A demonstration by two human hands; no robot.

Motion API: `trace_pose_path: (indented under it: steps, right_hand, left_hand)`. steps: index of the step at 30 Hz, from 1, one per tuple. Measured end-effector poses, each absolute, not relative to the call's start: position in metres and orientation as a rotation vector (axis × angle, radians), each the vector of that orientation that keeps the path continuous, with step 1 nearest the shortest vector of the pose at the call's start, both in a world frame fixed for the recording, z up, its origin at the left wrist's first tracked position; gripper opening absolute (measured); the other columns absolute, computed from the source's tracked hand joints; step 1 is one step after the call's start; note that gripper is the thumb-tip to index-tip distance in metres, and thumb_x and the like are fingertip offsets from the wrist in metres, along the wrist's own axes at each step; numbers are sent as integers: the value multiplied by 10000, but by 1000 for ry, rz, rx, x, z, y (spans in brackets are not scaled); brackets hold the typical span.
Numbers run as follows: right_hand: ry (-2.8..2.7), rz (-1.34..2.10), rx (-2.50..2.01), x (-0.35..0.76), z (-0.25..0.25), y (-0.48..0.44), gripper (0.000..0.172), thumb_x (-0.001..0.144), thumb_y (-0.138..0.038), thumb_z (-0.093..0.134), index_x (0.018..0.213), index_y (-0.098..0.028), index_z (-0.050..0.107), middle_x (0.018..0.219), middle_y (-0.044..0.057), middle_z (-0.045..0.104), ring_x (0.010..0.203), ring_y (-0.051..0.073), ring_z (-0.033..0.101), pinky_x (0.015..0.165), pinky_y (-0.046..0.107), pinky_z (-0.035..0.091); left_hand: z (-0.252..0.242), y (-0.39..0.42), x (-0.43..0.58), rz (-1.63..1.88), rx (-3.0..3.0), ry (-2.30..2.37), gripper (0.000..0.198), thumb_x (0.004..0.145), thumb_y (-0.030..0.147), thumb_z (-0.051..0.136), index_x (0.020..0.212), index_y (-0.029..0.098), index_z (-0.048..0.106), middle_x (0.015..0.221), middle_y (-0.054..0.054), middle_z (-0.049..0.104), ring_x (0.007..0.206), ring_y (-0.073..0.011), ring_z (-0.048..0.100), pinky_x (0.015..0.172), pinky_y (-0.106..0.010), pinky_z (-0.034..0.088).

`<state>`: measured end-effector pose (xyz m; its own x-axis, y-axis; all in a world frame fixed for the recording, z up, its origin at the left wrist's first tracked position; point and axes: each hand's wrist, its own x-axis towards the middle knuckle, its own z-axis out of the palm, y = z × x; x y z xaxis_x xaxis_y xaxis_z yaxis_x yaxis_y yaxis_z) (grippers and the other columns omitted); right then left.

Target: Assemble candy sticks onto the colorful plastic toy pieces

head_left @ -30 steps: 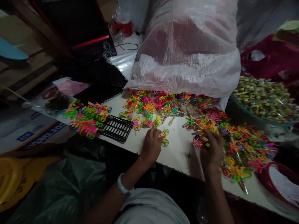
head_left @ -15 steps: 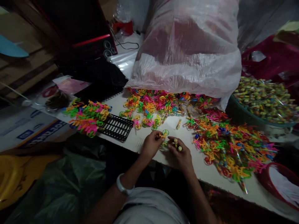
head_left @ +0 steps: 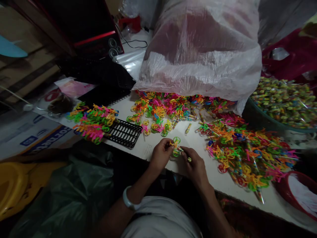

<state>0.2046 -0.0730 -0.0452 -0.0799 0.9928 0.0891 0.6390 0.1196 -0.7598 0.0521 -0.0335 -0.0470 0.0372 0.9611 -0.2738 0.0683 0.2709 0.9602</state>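
Observation:
My left hand (head_left: 160,154) pinches a small plastic toy bicycle (head_left: 176,140) with green wheels and an orange frame. Close on its right, my right hand (head_left: 196,165) is closed on thin candy-filled tubes (head_left: 189,159) with yellowish ends; one tube's tip meets the toy bicycle. Both hands are just above the front edge of the white table (head_left: 148,148). A single filled tube (head_left: 188,128) lies beyond them. To the right spreads a pile of colourful toy bicycles with tubes (head_left: 237,148); more loose toy bicycles (head_left: 160,110) spill out at the back.
A big translucent sack (head_left: 198,66) stands behind. On the left, a black slotted basket (head_left: 126,132) sits beside a heap of bright toys (head_left: 94,124). A green tub (head_left: 262,115) of filled tubes is at the right, with a red bowl (head_left: 284,188) nearer me.
My right hand has turned, bringing a tube's tip against the toy bicycle. The left hand keeps its pinch on the bicycle. The view has shifted slightly.

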Motion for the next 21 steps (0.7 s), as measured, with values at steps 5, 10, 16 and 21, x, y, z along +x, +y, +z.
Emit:
trace_pose_path:
  steps: [5, 10, 16, 21]
  right_hand:
    - [-1790, 755, -1618, 205, -46, -74, 278, 937, -327, 424, 1120, -210, 597, 1006, 77, 675, 921, 194, 639, 799, 315, 510]
    - [-1764, 769, -1641, 205, -47, -74, 286, 932, -338, 426, 1105, -202, 609, 1012, 82, 683, 927, 204, 643, 805, 329, 511]
    - [-1615, 843, -1677, 200, -43, -75, 299, 929, -372, 420, 1024, -209, 652, 962, 60, 710, 867, 202, 668, 740, 294, 528]
    - [-1778, 758, -1610, 209, -44, -72, 279, 922, -330, 417, 1026, -204, 643, 937, 68, 713, 846, 208, 673, 739, 305, 530]
  left_hand:
    - [-43, -37, 55, 915, 1228, 1444, 125, 797, 173, 542, 912, 206, 580, 868, 4, 642, 830, -135, 613, 760, -247, 471]
    - [-42, -40, 57, 885, 1411, 1505, 154, 826, 159, 507, 956, 213, 572, 941, -23, 629, 902, -164, 588, 805, -292, 464]
    - [-38, -46, 61, 935, 1613, 1498, 157, 847, 130, 458, 942, 206, 557, 944, -45, 618, 932, -184, 563, 847, -328, 451]
    - [-39, -46, 59, 900, 1484, 1463, 154, 805, 106, 474, 882, 209, 559, 878, -21, 617, 870, -170, 578, 797, -295, 457]
